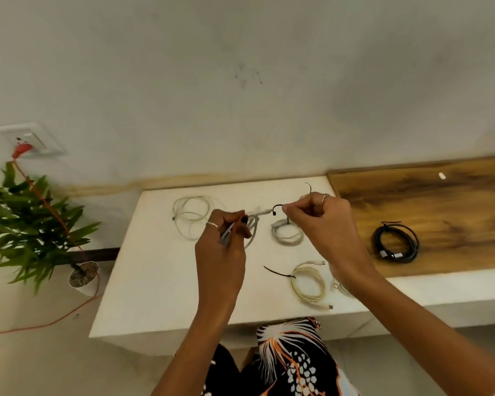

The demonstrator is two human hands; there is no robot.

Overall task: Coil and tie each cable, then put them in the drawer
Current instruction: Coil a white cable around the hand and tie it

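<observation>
**Threading a tie around a held cable bundle**

The left hand (222,241) gripped a grey cable (255,221) with curled fingers above the white table (155,281), its bundled end pointing right. The right hand (317,221) pinched a black zip tie (277,208) between thumb and fingertips, just beside that end. Three cables lay already coiled and tied: a grey coil (287,232), a cream coil (309,284) and a black coil (396,241) on the wooden surface (440,210). A loose white cable (192,215) remained untied. No drawer was visible. Likely risks: the held coil could spring apart if the left grip slackened, and the thin tie could slip from the pinch before its tail found the head.
</observation>
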